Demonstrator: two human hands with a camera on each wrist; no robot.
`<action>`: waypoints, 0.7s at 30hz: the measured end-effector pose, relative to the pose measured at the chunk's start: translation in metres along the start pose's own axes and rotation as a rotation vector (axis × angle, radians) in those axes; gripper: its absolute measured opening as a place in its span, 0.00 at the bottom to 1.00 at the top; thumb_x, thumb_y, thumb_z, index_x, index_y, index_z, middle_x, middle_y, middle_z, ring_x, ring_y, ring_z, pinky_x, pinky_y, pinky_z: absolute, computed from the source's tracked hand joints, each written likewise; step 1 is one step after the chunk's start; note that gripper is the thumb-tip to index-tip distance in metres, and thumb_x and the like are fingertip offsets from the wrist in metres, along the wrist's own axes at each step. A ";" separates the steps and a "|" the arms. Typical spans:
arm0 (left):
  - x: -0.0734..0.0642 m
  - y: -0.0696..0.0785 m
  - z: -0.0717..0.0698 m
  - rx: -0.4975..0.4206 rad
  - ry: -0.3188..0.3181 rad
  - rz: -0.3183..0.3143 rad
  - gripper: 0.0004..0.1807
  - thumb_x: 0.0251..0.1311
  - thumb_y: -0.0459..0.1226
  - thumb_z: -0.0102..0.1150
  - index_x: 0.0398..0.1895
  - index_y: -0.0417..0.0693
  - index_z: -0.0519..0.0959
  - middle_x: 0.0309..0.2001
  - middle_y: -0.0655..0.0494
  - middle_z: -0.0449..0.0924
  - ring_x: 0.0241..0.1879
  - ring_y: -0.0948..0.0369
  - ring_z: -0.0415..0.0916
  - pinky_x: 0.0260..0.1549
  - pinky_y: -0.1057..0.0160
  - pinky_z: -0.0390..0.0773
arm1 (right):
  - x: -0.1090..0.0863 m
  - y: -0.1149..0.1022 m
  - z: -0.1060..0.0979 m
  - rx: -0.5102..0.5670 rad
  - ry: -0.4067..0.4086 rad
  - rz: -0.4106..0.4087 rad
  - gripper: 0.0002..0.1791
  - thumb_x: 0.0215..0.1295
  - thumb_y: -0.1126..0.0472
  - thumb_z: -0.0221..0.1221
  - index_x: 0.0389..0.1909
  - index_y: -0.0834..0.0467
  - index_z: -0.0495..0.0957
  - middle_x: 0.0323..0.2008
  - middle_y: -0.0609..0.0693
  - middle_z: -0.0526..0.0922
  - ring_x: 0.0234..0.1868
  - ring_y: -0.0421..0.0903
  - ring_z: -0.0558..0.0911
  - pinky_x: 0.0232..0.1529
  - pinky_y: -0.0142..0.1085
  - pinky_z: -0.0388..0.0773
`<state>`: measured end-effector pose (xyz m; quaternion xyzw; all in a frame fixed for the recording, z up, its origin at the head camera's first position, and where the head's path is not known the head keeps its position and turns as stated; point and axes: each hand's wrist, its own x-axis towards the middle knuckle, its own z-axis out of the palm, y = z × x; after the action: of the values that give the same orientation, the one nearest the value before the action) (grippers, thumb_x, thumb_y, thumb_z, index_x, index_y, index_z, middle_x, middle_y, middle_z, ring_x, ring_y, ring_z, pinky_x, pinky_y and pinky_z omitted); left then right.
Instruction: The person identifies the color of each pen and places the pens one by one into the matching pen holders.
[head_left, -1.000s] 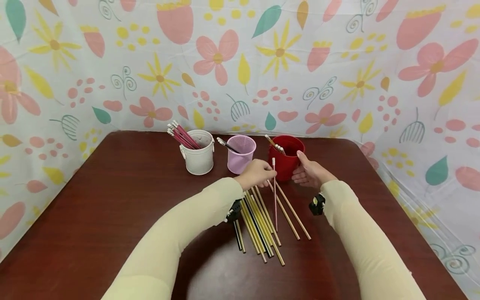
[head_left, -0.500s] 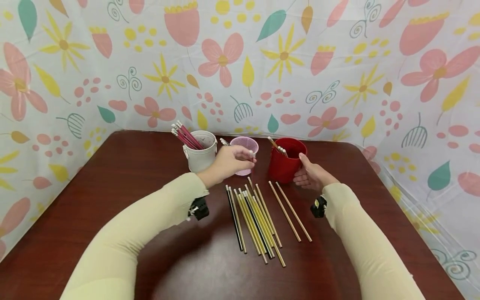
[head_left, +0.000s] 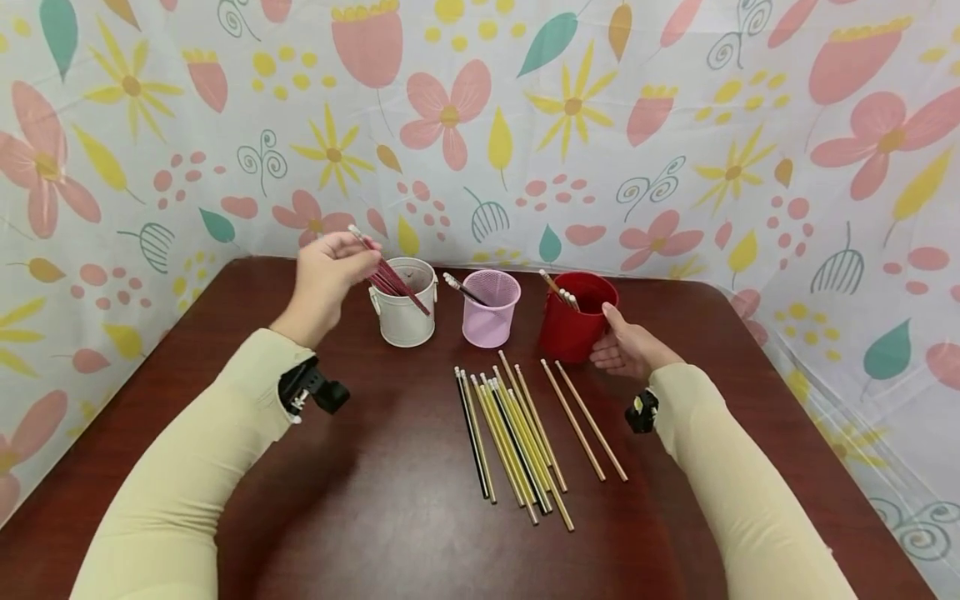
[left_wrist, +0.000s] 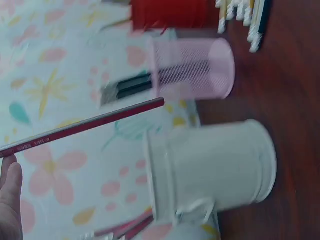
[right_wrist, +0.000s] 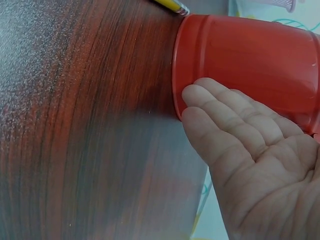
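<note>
Leftward, the left hand point(head_left: 326, 275) pinches a slender maroon pencil point(left_wrist: 90, 125) near a smooth white pail point(left_wrist: 215, 170); the right hand point(head_left: 630, 343) (fingers extended) touches a glossy, cylindrical red pail point(head_left: 568, 332).

Your left grip point(head_left: 324, 279) now holds the dark red pencil point(left_wrist: 82, 127) slanted over the white bucket point(head_left: 407, 321), no longer near-upright over the loose pencils point(head_left: 519, 437); the pink cup point(head_left: 487, 325), partly covered by that grip earlier, shows fully
</note>
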<state>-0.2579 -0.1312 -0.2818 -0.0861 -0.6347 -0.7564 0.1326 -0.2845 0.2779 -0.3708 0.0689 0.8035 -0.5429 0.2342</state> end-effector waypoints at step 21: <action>0.036 0.016 -0.017 -0.051 0.274 -0.063 0.03 0.55 0.26 0.64 0.31 0.39 0.79 0.26 0.57 0.80 0.30 0.65 0.80 0.36 0.67 0.80 | -0.001 -0.001 -0.003 0.006 -0.032 -0.001 0.54 0.68 0.29 0.26 0.62 0.80 0.57 0.63 0.75 0.63 0.60 0.64 0.71 0.63 0.50 0.65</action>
<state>-0.2865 -0.1542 -0.2594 0.0345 -0.5937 -0.7807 0.1919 -0.2853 0.2801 -0.3686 0.0605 0.7982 -0.5463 0.2465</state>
